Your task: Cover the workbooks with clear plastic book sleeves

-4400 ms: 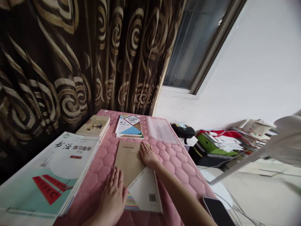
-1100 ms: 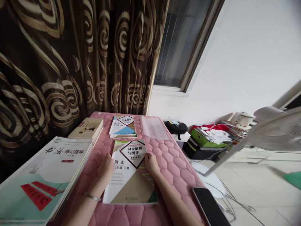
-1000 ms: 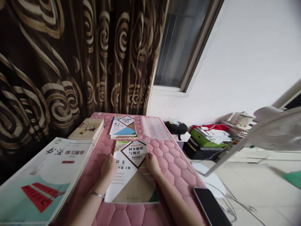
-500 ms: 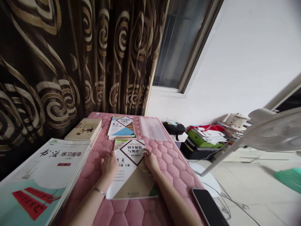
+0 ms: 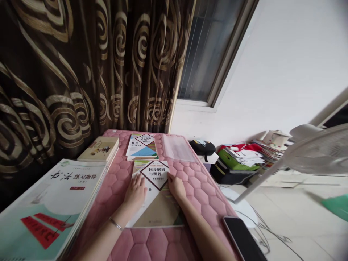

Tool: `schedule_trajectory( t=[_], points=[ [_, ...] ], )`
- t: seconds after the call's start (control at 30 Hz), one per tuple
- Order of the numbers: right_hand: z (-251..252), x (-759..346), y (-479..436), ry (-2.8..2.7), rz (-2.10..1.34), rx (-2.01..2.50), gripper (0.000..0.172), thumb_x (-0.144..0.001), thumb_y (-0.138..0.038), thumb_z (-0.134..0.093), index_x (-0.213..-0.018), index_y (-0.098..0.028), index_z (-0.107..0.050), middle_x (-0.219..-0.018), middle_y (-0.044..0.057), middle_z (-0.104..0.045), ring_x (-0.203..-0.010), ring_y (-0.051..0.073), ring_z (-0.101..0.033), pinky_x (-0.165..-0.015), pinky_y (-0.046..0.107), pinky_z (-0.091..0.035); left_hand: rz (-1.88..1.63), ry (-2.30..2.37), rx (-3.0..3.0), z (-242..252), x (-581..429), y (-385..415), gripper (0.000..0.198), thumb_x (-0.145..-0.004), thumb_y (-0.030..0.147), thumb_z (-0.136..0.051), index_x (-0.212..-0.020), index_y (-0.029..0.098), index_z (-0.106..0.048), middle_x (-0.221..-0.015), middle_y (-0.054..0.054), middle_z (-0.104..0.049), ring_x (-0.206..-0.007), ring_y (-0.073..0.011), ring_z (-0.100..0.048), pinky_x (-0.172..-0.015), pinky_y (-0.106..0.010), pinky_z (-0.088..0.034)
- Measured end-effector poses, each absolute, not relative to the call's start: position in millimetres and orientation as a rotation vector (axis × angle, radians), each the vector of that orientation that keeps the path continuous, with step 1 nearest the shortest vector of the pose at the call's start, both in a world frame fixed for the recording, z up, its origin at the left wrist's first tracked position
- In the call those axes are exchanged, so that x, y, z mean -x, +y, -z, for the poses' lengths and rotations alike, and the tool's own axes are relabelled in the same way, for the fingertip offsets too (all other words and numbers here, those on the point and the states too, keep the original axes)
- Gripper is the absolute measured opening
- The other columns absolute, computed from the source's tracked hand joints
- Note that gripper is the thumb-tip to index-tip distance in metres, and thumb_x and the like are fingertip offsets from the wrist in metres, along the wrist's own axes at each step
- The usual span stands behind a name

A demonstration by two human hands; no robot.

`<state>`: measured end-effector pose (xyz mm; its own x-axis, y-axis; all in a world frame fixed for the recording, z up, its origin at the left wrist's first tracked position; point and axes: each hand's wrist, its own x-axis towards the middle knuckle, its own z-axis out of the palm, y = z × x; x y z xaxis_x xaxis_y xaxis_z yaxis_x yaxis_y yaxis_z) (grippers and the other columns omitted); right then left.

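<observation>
A closed workbook [image 5: 157, 212] with a white, brown and green cover lies flat in front of me on the pink quilted tablecloth [image 5: 146, 244]. My left hand [image 5: 136, 192] rests on the left part of its cover, fingers stretched out, hiding some of the print. At the right edge, my right hand [image 5: 176, 185] has its fingers curled around the workbook's side; the fingertips are partly hidden. Just beyond lies a similar workbook with a blue triangle [image 5: 144, 150], and beside that one a translucent plastic sleeve [image 5: 178, 148].
Stacked books [image 5: 73, 195] stand along the left side, with a tan book pile [image 5: 99, 148] behind. A phone [image 5: 243, 239] lies at the right table edge. Right of the table are a black case [image 5: 202, 147], a white fan [image 5: 315, 148] and cables on the floor.
My left hand has moved from the workbook's left edge onto its cover, and its fingers have straightened. My right hand stays at the right edge.
</observation>
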<state>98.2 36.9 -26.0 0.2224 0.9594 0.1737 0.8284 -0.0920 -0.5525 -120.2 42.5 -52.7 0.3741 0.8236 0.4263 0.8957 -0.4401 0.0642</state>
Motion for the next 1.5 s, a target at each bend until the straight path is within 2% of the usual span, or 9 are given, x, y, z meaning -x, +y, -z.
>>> schedule_trajectory(
  t=[0.3, 0.53, 0.63, 0.77, 0.87, 1.07, 1.17, 1.27, 1.5],
  points=[
    [10, -92, 25, -1.754, -0.165, 2.061, 0.041, -0.096, -0.018, -0.036, -0.123, -0.02, -0.066, -0.109, 0.013, -0.07, -0.092, 0.021, -0.067, -0.078, 0.029, -0.052, 0.706, -1.475, 2.483, 82, 130, 45, 0.049, -0.096, 0.032, -0.036, -0.138, 0.011, -0.05, -0.148, -0.018, -0.047, -0.14, -0.0296, -0.039, -0.114, -0.049, -0.035],
    [16, -75, -36, -2.123, -0.09, 1.75, 0.042, -0.095, -0.026, -0.046, -0.135, -0.021, -0.058, -0.149, 0.011, -0.045, -0.135, 0.029, -0.042, -0.11, 0.045, -0.038, 0.608, -1.508, 2.524, 63, 129, 40, 0.049, -0.096, 0.031, -0.039, -0.137, 0.009, -0.051, -0.149, -0.02, -0.046, -0.14, -0.0309, -0.04, -0.114, -0.049, -0.036],
    [28, -76, -56, -2.248, -0.234, 1.707, 0.047, -0.098, -0.03, -0.04, -0.145, -0.024, -0.047, -0.155, 0.007, -0.037, -0.145, 0.028, -0.03, -0.118, 0.053, -0.025, 0.588, -1.529, 2.558, 47, 127, 33, 0.046, -0.095, 0.03, -0.042, -0.134, 0.009, -0.052, -0.147, -0.02, -0.048, -0.138, -0.0307, -0.042, -0.112, -0.048, -0.038],
    [35, -81, -62, -2.285, -0.306, 1.737, 0.05, -0.1, -0.031, -0.034, -0.15, -0.024, -0.038, -0.158, 0.007, -0.029, -0.148, 0.025, -0.021, -0.119, 0.054, -0.019, 0.536, -1.368, 2.716, 37, 117, 7, 0.041, -0.092, 0.009, -0.037, -0.127, 0.014, -0.057, -0.14, -0.015, -0.055, -0.134, -0.0252, -0.048, -0.11, -0.044, -0.041],
    [35, -82, -60, -2.285, -0.295, 1.728, 0.05, -0.1, -0.03, -0.035, -0.15, -0.024, -0.038, -0.158, 0.007, -0.03, -0.147, 0.025, -0.022, -0.119, 0.054, -0.02, 0.492, -1.174, 2.885, 40, 118, -19, 0.05, -0.088, 0.001, -0.035, -0.13, 0.018, -0.055, -0.143, -0.01, -0.054, -0.134, -0.0212, -0.048, -0.11, -0.039, -0.044],
    [30, -86, -61, -2.249, -0.327, 1.676, 0.049, -0.098, -0.028, -0.04, -0.146, -0.022, -0.044, -0.156, 0.009, -0.035, -0.146, 0.026, -0.026, -0.119, 0.053, -0.022, 0.586, -1.144, 2.971, 40, 170, -49, 0.041, -0.091, 0.014, -0.046, -0.13, 0.024, -0.056, -0.143, -0.006, -0.055, -0.133, -0.0202, -0.049, -0.113, -0.041, -0.042],
    [23, -82, -73, -2.183, -0.276, 1.675, 0.042, -0.094, -0.026, -0.046, -0.135, -0.02, -0.058, -0.148, 0.011, -0.047, -0.143, 0.029, -0.032, -0.118, 0.055, -0.023, 0.597, -1.217, 2.966, 36, 187, -55, 0.043, -0.089, 0.019, -0.052, -0.132, 0.026, -0.055, -0.145, -0.005, -0.053, -0.132, -0.0212, -0.05, -0.111, -0.041, -0.044],
    [17, -67, -91, -2.132, -0.263, 1.64, 0.029, -0.091, -0.033, -0.056, -0.115, -0.025, -0.07, -0.137, 0.009, -0.058, -0.137, 0.03, -0.041, -0.116, 0.055, -0.024, 0.611, -1.285, 2.934, 35, 184, -61, 0.048, -0.084, 0.026, -0.061, -0.132, 0.026, -0.055, -0.144, -0.007, -0.053, -0.132, -0.0261, -0.05, -0.112, -0.05, -0.04],
    [23, -30, -105, -2.129, -0.313, 1.549, 0.016, -0.088, -0.037, -0.066, -0.1, -0.029, -0.072, -0.121, 0.005, -0.066, -0.117, 0.024, -0.056, -0.101, 0.041, -0.037, 0.657, -1.358, 2.831, 38, 168, -61, 0.036, -0.083, 0.022, -0.062, -0.119, 0.022, -0.064, -0.133, -0.01, -0.061, -0.125, -0.0287, -0.055, -0.112, -0.055, -0.039]
  ],
)
